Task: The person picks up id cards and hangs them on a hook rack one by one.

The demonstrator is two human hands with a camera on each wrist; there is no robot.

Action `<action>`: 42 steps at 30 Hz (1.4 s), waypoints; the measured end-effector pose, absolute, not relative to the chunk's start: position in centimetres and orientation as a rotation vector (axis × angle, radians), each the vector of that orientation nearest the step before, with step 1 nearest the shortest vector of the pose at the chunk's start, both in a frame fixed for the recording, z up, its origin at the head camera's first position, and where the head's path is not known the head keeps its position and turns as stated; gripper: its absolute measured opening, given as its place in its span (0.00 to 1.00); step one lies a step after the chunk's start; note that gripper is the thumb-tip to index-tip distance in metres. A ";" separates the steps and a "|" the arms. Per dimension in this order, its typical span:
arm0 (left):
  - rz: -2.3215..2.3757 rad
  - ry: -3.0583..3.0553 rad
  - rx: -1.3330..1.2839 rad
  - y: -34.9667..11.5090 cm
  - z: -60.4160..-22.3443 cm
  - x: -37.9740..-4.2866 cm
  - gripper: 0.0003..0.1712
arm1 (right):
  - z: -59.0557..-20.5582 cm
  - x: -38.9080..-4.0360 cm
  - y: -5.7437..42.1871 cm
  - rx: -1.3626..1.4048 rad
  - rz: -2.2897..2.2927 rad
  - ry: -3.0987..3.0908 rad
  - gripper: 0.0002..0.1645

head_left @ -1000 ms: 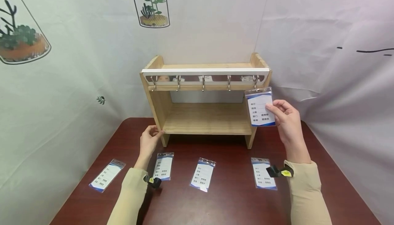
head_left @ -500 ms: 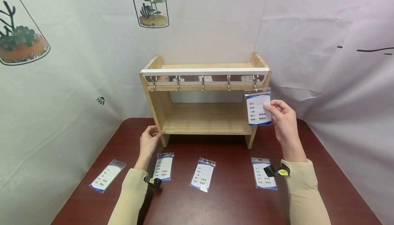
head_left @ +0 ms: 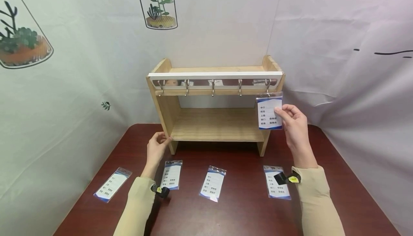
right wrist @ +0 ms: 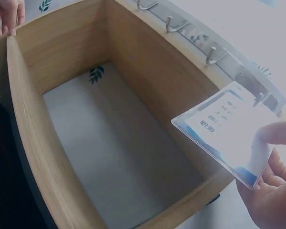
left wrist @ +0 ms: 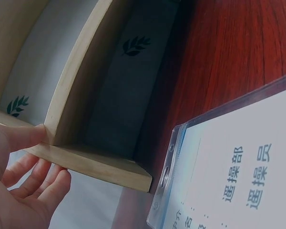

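My right hand (head_left: pixel 295 126) pinches a clear badge holder (head_left: pixel 266 116) by its right edge, with the thumb in front. The badge is upright, its top at the rightmost hook (head_left: pixel 267 83) of the white hook rail (head_left: pixel 200 74). Whether the hook passes through the slot is too small to tell; glare blurs it in the right wrist view. At the lower left of the wooden shelf (head_left: pixel 219 124), my left hand (head_left: pixel 157 150) grips the side panel (left wrist: pixel 105 164). Its thumb rests on the front and its fingers curl behind, as the left wrist view shows.
Several more badge holders lie on the dark red table (head_left: pixel 238 214): one far left (head_left: pixel 113 184), one beside the left wrist (head_left: pixel 172 175), one in the middle (head_left: pixel 213 183), and one (head_left: pixel 275 187) partly behind the right wrist camera. The rail's other hooks (head_left: pixel 213 87) carry nothing. White cloth surrounds the table.
The right hand and its badge have shifted slightly left and a little up, bringing the badge's top in line with the rightmost hook. The left hand stays on the shelf's side.
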State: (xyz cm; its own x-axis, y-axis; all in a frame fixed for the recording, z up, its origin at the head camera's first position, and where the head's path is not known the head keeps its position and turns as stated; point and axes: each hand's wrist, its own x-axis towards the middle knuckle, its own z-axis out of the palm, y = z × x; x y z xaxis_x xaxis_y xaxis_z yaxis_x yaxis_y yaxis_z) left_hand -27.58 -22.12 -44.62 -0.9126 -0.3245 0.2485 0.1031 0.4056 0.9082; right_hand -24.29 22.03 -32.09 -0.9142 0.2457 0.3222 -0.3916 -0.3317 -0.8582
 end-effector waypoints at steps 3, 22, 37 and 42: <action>-1.516 -2.283 0.198 -22.1 -44.7 -27.6 0.21 | -32.4 -24.5 22.0 0.179 2.282 -1.526 0.07; -1.492 -2.299 0.212 -22.2 -44.8 -27.8 0.22 | -32.6 -24.8 21.8 0.175 2.337 -1.478 0.07; -1.486 -2.289 0.215 -22.2 -44.9 -27.8 0.20 | -33.4 -24.9 22.5 0.212 2.338 -1.527 0.05; -1.497 -2.297 0.211 -22.2 -44.8 -27.8 0.21 | -33.7 -24.7 22.9 0.220 2.338 -1.570 0.04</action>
